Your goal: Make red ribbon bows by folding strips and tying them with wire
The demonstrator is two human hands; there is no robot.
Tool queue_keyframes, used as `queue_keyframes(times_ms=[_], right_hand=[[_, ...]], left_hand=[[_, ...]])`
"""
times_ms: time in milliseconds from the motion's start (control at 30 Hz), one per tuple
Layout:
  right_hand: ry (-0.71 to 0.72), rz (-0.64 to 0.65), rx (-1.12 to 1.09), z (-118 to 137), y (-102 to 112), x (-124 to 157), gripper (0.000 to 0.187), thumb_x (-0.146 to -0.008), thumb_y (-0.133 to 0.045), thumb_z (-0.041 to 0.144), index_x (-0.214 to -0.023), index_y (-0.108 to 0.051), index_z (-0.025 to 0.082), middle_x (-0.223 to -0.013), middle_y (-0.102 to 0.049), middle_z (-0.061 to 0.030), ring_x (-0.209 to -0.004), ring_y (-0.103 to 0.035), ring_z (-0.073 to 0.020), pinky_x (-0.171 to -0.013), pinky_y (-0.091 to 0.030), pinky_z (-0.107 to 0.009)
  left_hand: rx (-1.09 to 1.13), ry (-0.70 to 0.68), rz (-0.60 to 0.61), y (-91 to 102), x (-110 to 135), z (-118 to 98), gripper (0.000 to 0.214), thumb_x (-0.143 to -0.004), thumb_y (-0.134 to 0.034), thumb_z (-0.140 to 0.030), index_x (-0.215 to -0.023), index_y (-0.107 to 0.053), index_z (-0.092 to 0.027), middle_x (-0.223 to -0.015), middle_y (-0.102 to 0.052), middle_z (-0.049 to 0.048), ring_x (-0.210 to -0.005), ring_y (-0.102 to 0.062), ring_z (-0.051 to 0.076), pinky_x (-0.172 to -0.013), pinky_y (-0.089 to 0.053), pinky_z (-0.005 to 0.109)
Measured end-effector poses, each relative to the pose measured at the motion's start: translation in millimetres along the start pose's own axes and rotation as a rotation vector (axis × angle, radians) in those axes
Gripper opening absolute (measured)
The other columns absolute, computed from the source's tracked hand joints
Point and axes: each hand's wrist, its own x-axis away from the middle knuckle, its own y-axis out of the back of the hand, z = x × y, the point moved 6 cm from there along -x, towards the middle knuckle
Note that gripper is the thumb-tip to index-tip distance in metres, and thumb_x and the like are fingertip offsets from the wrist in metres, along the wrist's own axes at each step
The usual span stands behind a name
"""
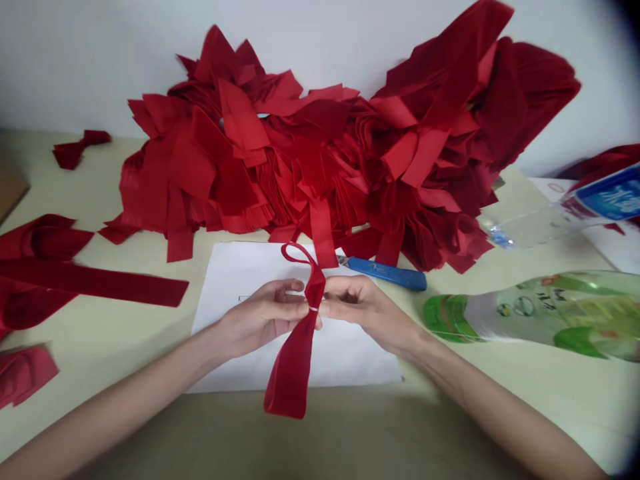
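Between my two hands hangs a red velvet ribbon (290, 370), looped at the top and wide at its lower end. A thin, light-coloured band or wire (313, 308) cinches it at the middle. My left hand (267, 310) pinches the ribbon at this cinch from the left. From the right, my right hand (357, 303) pinches the same spot with thumb and curled fingers. Beneath both hands lies a white sheet of paper (230, 273) with a small printed mark. Just beyond my right hand rests a blue-handled utility knife (387, 272).
A large heap of red ribbon pieces (300, 153) fills the back against the wall. More red strips (100, 283) lie on the left, with a small red bow (80, 148) behind. A green-labelled bottle (540, 310) and a blue-labelled clear bottle (570, 207) lie at right.
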Motion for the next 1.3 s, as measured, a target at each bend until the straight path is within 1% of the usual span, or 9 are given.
queue_keyframes(times_ms=[267,500,633,767,833,933,1000,1133,1300], right_hand=[[-0.052,-0.189,0.153,0,9,-2,0.032,-0.080,-0.059,0.046,-0.078,-0.059,0.015,-0.066,-0.045,0.0031,-0.059,-0.037,-0.0086,-0.055,-0.029,-0.024],[-0.064,-0.119,0.204,-11,6,-4,0.031,-0.081,-0.058,0.044,-0.073,-0.055,0.015,-0.056,-0.028,0.0078,-0.051,-0.025,-0.0067,-0.048,-0.020,-0.023],[-0.037,-0.090,0.293,-12,18,0,0.027,-0.084,-0.055,0.041,-0.078,-0.059,0.015,-0.057,-0.030,0.0069,-0.051,-0.027,-0.0065,-0.047,-0.020,-0.022],[-0.039,-0.231,0.394,-14,45,12,0.023,-0.084,-0.056,0.038,-0.081,-0.059,0.016,-0.053,-0.026,0.0083,-0.047,-0.025,-0.0063,-0.045,-0.020,-0.022],[-0.020,-0.353,0.480,-13,60,21,0.021,-0.085,-0.054,0.037,-0.084,-0.058,0.017,-0.054,-0.035,0.0069,-0.047,-0.033,-0.0072,-0.045,-0.026,-0.021],[0.127,-0.592,0.758,-2,77,32,0.018,-0.088,-0.050,0.032,-0.090,-0.060,0.017,-0.079,-0.059,-0.0024,-0.067,-0.052,-0.0131,-0.061,-0.043,-0.026],[0.213,-0.680,1.016,4,81,34,0.019,-0.087,-0.051,0.027,-0.100,-0.061,0.016,-0.101,-0.062,-0.0076,-0.088,-0.055,-0.0196,-0.078,-0.046,-0.033],[0.150,-0.574,1.353,-5,85,18,0.031,-0.084,-0.055,0.021,-0.112,-0.060,0.009,-0.106,-0.062,-0.0141,-0.102,-0.049,-0.0292,-0.090,-0.044,-0.044],[0.214,-0.481,1.227,-2,84,11,0.018,-0.084,-0.055,0.022,-0.098,-0.065,0.014,-0.091,-0.061,-0.0100,-0.091,-0.054,-0.0258,-0.081,-0.048,-0.043]], left_hand=[[-0.402,-0.121,-0.253,6.6,5,-12,0.005,-0.076,-0.066,-0.018,-0.079,-0.069,-0.017,-0.078,-0.066,0.0018,-0.079,-0.060,0.014,-0.078,-0.045,0.026],[-0.607,-0.213,-0.262,5.1,8,-15,0.012,-0.065,-0.075,-0.015,-0.057,-0.067,-0.016,-0.051,-0.053,-0.0048,-0.052,-0.049,0.009,-0.053,-0.039,0.021],[-0.546,-0.162,-0.155,7.5,5,-10,0.009,-0.075,-0.068,-0.022,-0.069,-0.073,-0.016,-0.063,-0.066,0.0010,-0.068,-0.061,0.015,-0.070,-0.047,0.026],[-0.528,-0.180,-0.126,9.6,6,-12,0.015,-0.081,-0.062,-0.022,-0.079,-0.075,-0.016,-0.078,-0.073,0.0053,-0.078,-0.065,0.017,-0.080,-0.047,0.029],[-0.526,-0.188,-0.149,11.9,5,-13,0.015,-0.082,-0.061,-0.021,-0.080,-0.075,-0.017,-0.079,-0.073,0.0051,-0.078,-0.065,0.017,-0.080,-0.047,0.028],[-0.509,-0.191,-0.186,15.5,4,-13,0.016,-0.083,-0.060,-0.021,-0.079,-0.075,-0.017,-0.079,-0.073,0.0048,-0.077,-0.064,0.016,-0.079,-0.047,0.028],[-0.498,-0.196,-0.193,16.5,4,-13,0.016,-0.083,-0.060,-0.020,-0.079,-0.075,-0.017,-0.080,-0.073,0.0049,-0.076,-0.064,0.016,-0.079,-0.048,0.028],[-0.473,-0.203,-0.204,17.0,4,-15,0.017,-0.083,-0.059,-0.019,-0.082,-0.076,-0.018,-0.080,-0.073,0.0051,-0.076,-0.064,0.016,-0.079,-0.048,0.029],[-0.461,-0.202,-0.214,18.9,5,-15,0.017,-0.083,-0.059,-0.020,-0.083,-0.075,-0.017,-0.081,-0.073,0.0056,-0.078,-0.064,0.017,-0.081,-0.049,0.030]])
